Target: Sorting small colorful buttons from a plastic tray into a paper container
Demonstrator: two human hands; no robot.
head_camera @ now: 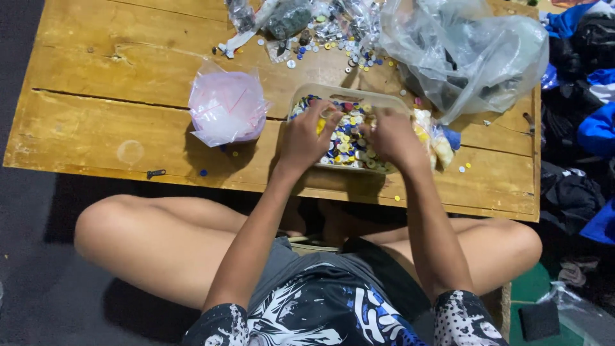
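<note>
A clear plastic tub (359, 96) full of mixed coloured buttons (346, 138) sits on a low wooden table (109, 83). My left hand (306, 133) lies over the tub's left side with its fingers spread among the buttons. On the right side my right hand (392, 136) reaches in, fingers bent down into the pile. Whether either hand pinches a button is hidden by the fingers. I sit cross-legged at the table's near edge.
A pink-tinted plastic bag (226, 106) lies left of the tub. A big clear bag (467, 54) and loose buttons (333, 45) lie at the back. A small bag with yellow contents (432, 141) sits right of the tub. Dark and blue clothes (586, 109) pile up at the right.
</note>
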